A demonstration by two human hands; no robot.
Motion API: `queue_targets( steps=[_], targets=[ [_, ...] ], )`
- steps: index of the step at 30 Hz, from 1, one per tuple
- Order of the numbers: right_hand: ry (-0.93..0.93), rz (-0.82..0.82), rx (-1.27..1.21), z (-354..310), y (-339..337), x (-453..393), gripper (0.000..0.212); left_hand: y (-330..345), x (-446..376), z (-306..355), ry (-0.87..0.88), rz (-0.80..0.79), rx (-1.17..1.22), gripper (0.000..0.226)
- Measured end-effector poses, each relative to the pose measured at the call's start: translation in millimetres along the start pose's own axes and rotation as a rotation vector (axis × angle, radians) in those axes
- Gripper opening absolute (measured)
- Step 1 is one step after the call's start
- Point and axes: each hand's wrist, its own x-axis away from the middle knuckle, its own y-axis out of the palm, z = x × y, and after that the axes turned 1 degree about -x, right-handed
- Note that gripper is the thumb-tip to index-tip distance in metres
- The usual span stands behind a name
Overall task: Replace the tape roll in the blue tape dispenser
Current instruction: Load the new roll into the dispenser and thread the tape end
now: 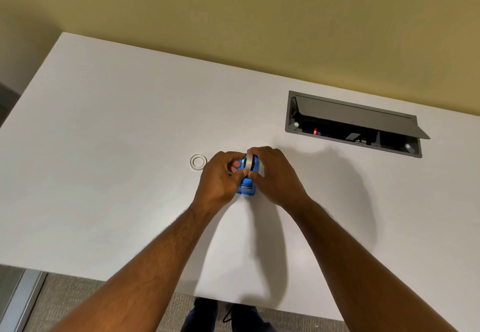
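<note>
The blue tape dispenser stands on the white table, its cutter end towards me. A clear tape roll sits upright in the top of it. My left hand wraps the dispenser's left side, thumb and fingers pinched at the roll's front. My right hand covers the right side, fingers over the roll's top. Both hands touch at the roll, hiding most of the dispenser. A second ring, a near-empty clear tape core, lies flat on the table just left of my left hand.
An open grey cable hatch is set into the table at the back right, its lid tilted up. A yellow wall runs behind the table. The table's near edge lies below my forearms, with carpet and my legs beneath.
</note>
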Motion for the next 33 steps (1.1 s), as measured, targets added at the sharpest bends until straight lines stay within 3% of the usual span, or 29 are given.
queue_targets(
  steps=[10,18,23,30,33],
  targets=[
    [-0.008,-0.075,0.092,1.3,-0.8,-5.7,0.036,0.8,-4.1,-0.8,0.001,-0.002,-0.003,0.026],
    [-0.020,-0.044,0.044,-4.2,-3.5,5.3,0.039,-1.0,2.4,-1.4,-0.022,-0.010,-0.051,0.026],
    [0.004,-0.044,0.037,-4.2,-1.1,14.4,0.049,0.5,17.6,-2.6,-0.178,0.100,-0.015,0.006],
    [0.115,-0.073,-0.026,-5.4,2.3,18.5,0.060,13.9,18.0,12.0,-0.364,0.031,0.112,0.009],
    [0.237,0.067,-0.098,-13.1,1.4,24.9,0.049,12.3,14.4,12.4,-0.370,0.046,0.104,0.008]
  ],
)
